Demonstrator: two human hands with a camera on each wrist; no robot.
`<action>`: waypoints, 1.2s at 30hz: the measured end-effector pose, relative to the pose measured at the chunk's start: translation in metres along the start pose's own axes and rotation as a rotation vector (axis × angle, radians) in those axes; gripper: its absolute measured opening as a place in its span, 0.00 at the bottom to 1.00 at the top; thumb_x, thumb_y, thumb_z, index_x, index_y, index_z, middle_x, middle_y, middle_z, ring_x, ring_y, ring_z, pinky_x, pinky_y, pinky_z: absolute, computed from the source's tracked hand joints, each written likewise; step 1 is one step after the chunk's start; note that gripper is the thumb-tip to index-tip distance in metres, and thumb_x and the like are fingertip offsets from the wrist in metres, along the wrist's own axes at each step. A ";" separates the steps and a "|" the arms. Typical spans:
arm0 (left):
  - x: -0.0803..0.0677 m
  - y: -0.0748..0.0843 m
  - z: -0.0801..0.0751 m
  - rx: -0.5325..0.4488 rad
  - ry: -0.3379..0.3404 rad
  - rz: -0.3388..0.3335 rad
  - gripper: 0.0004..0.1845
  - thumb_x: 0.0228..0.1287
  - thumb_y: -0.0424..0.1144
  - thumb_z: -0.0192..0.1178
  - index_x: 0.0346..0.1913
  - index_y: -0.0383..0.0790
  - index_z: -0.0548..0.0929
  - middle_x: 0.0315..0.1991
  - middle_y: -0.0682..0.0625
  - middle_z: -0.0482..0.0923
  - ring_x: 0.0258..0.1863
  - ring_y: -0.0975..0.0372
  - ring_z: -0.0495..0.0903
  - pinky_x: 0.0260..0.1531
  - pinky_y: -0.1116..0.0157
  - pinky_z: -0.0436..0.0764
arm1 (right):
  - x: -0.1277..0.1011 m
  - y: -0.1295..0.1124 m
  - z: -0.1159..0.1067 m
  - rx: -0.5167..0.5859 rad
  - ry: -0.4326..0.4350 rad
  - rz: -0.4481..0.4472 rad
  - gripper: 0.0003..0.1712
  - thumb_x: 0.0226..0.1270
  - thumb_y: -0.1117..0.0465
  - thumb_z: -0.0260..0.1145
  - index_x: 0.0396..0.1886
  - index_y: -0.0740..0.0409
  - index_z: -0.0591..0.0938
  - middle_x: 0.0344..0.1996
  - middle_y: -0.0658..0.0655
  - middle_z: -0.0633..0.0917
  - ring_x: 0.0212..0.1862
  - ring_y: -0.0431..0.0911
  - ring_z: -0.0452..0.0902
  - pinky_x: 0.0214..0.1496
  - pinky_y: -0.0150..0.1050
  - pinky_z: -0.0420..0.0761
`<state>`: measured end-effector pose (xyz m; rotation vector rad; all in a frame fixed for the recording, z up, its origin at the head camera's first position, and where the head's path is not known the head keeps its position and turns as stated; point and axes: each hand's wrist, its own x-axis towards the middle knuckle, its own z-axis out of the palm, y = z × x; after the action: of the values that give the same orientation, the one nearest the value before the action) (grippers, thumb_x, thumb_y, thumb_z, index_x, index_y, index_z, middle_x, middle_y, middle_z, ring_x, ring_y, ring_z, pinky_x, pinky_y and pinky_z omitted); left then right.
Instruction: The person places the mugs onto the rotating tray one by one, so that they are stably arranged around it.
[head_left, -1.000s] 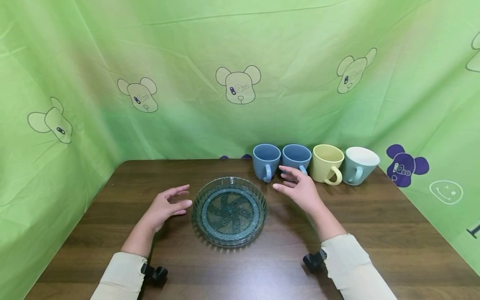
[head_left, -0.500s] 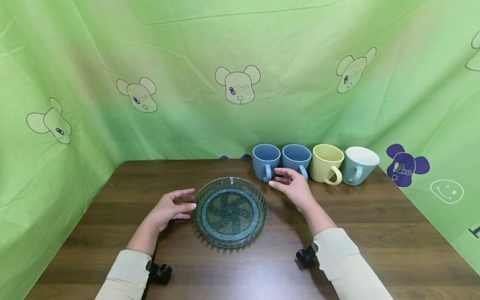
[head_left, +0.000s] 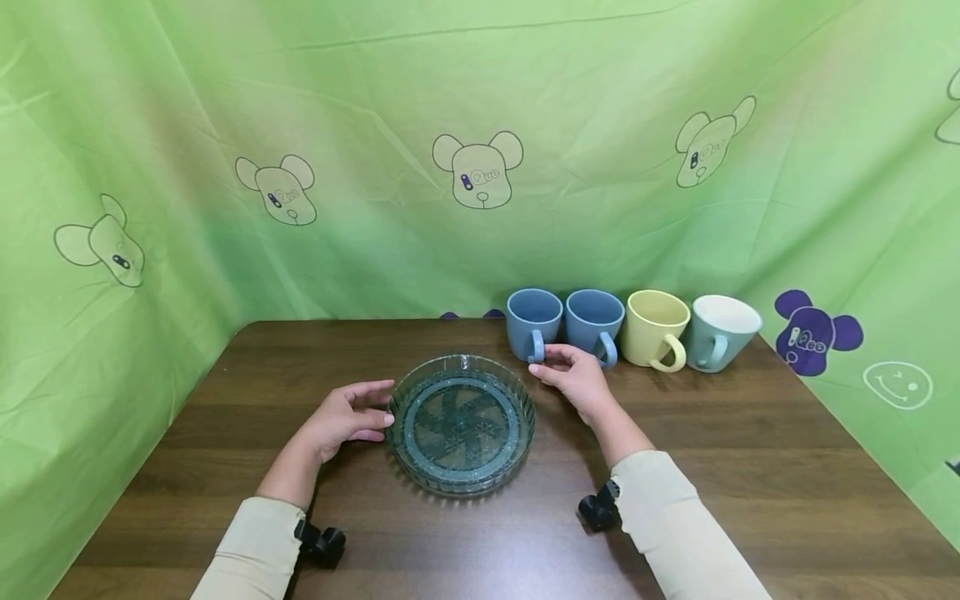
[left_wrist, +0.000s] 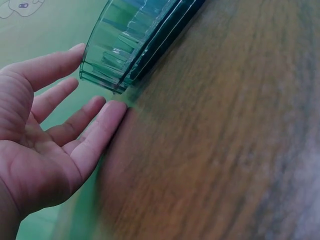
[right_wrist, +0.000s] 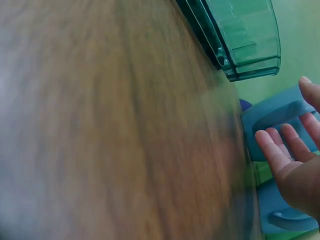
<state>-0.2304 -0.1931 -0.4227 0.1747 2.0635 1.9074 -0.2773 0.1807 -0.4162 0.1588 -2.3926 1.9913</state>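
A round, fluted, greenish clear glass dish (head_left: pixel 461 425) lies flat on the table. My left hand (head_left: pixel 337 423) is at its left side, fingers spread and slightly bent. In the left wrist view the thumb tip meets the dish's rim (left_wrist: pixel 107 57) or nearly so; the other fingertips are just short of the wall. My right hand (head_left: pixel 581 382) hovers to the right of the dish, holding nothing. Its fingertips are close by the handle of the leftmost blue mug (head_left: pixel 522 332); whether they touch it I cannot tell. In the right wrist view these fingers (right_wrist: pixel 272 150) are loosely extended.
Right of that mug stand a second blue mug (head_left: pixel 583 332), a yellow mug (head_left: pixel 643 340) and a teal mug (head_left: pixel 731 343) with a white inside, all in a row at the back. A green printed cloth (head_left: pixel 360 233) hangs behind the wooden table (head_left: pixel 247 400).
My left hand has moved slightly right, up to the dish's side. The right hand has come left and toward me, from the second mug to the first mug's handle. Dish and mugs have stayed put.
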 end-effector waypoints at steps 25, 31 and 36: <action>0.001 -0.003 0.002 -0.017 -0.006 0.011 0.34 0.59 0.25 0.65 0.69 0.29 0.67 0.64 0.29 0.66 0.47 0.56 0.80 0.41 0.56 0.85 | -0.001 0.006 -0.006 0.331 -0.053 0.097 0.10 0.74 0.67 0.57 0.48 0.70 0.74 0.49 0.65 0.80 0.48 0.50 0.82 0.57 0.44 0.79; 0.000 -0.003 0.002 -0.013 -0.012 0.016 0.33 0.59 0.26 0.65 0.68 0.28 0.67 0.64 0.29 0.66 0.46 0.58 0.81 0.41 0.56 0.85 | -0.003 0.005 -0.005 0.439 -0.006 0.109 0.07 0.74 0.64 0.58 0.44 0.64 0.77 0.43 0.59 0.83 0.45 0.50 0.82 0.55 0.43 0.80; 0.000 -0.001 0.003 -0.016 -0.007 0.013 0.32 0.60 0.25 0.64 0.68 0.27 0.67 0.63 0.30 0.67 0.45 0.58 0.81 0.41 0.56 0.85 | -0.003 0.006 -0.004 0.460 0.032 0.100 0.06 0.73 0.65 0.58 0.44 0.65 0.77 0.40 0.57 0.85 0.43 0.49 0.83 0.55 0.43 0.81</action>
<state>-0.2291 -0.1903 -0.4242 0.1912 2.0465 1.9281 -0.2750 0.1855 -0.4215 0.0133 -1.9179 2.5369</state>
